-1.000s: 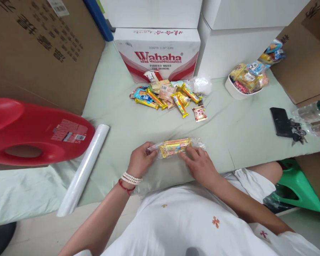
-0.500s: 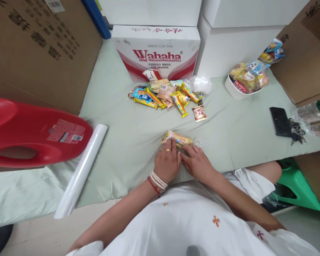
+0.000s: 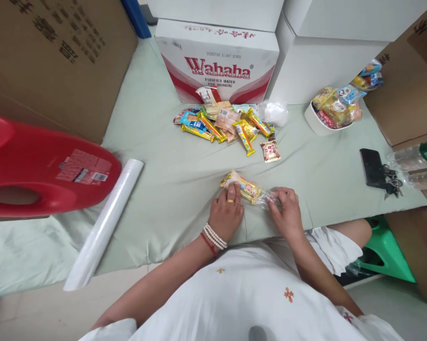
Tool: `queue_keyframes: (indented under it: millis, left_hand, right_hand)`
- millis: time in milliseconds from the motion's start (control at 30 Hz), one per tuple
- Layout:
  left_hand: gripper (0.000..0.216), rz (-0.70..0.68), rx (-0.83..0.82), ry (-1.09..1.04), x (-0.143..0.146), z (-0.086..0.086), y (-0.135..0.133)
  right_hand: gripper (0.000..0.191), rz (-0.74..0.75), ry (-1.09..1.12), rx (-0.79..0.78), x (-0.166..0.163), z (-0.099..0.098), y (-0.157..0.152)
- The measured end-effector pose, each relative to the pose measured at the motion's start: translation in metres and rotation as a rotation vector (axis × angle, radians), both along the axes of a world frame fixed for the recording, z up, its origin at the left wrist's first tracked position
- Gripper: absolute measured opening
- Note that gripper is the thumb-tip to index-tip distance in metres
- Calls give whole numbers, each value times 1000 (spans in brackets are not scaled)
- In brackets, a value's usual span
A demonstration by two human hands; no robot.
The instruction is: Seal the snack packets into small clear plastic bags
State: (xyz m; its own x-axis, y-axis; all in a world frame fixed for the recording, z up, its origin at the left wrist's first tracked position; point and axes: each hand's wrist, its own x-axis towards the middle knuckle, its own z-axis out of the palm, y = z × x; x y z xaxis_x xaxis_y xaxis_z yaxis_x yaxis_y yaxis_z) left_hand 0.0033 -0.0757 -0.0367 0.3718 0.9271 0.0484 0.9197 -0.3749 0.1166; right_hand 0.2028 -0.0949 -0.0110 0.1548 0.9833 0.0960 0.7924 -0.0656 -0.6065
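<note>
A yellow snack packet (image 3: 249,188) in clear plastic lies on the green cloth in front of me. My left hand (image 3: 227,213), with a ring and a beaded bracelet, holds its left part down with closed fingers; its thumb is hidden. From the packet's right end a loose tail of clear plastic wrap (image 3: 266,199) stretches out. My right hand (image 3: 287,210) pinches that tail between thumb and fingers. Beyond the hands, several wrapped snacks (image 3: 227,122) lie in a pile, with a small red-and-white packet (image 3: 270,151) at its near right edge.
A Wahaba-style printed carton (image 3: 216,61) stands behind the pile. At the right are a white bowl (image 3: 313,121) of snacks, a black phone (image 3: 371,168), keys (image 3: 393,182) and plastic bottles (image 3: 412,158). A plastic film roll (image 3: 104,222) and a red jug (image 3: 53,168) lie left.
My right hand has moved right, away from my left hand, drawing out the clear plastic end. More of the packet shows. My left hand stays on it. The view has shifted slightly.
</note>
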Motion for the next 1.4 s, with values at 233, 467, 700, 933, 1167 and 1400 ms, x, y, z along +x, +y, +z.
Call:
queue_keyframes:
  millis: [233,467,700,933,1167,1400]
  left_hand:
    - [61,-49,-6,6,0,0,1]
    - [46,-101,56,-56,-4,-6,4]
    - [40,-119,50,-358,-25,-4,0]
    - [45,-224,-223,-783,-53,10,23]
    - [39,279,-229,-1119,-70,14,43]
    - [65,116,-228,-979,-64,-3,55]
  right_hand:
    - [14,131,-64,-136,-36,42,47]
    - [21,294,-373,-363,-80,40,92]
    - [37,503,-563,-281,-76,39,48]
    - [44,627,-770,-158,-70,38,45]
    - [45,700,-762,-2,-58,20,56]
    - [42,609,-526,-21,-44,21,61]
